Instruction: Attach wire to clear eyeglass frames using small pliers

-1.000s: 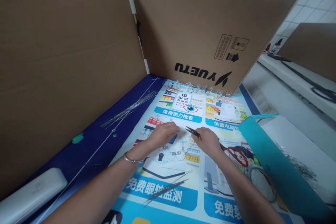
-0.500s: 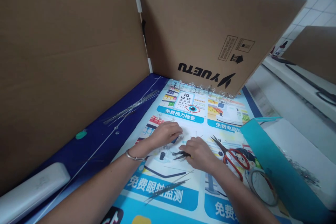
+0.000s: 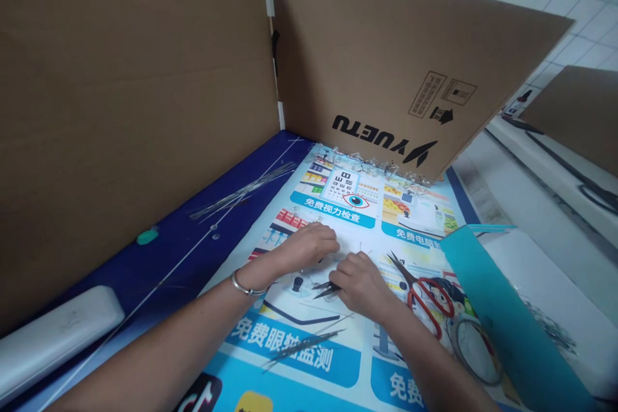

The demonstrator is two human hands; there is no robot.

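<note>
The pliers (image 3: 327, 288) are gripped in the right hand (image 3: 360, 280), low over the printed mat (image 3: 284, 393); their jaws are spread and turned to the left. A second ago they were pointed away from the body, beside the fingers of the left hand (image 3: 316, 244); now they are tucked back beneath the right palm. The red-handled scissors (image 3: 425, 296), partly covered by the right hand and wrist then, are now largely exposed. The two hands are held near each other but apart. The left fingers are curled, and whether anything is pinched in them cannot be told.

The working area is bounded on the left by a cardboard panel (image 3: 135, 77) and at the back by a YUETU-printed cardboard sheet (image 3: 386, 45), along whose foot clear wired pieces (image 3: 381, 166) are strewn. On the right, the scissors, a round roll (image 3: 476, 349) and a teal box wall (image 3: 506, 309) are set close to the right forearm. Between the hands and the strewn pieces, a stretch of mat is left visible; nearer the body, a wire bundle (image 3: 306, 347) is laid below the pliers.
</note>
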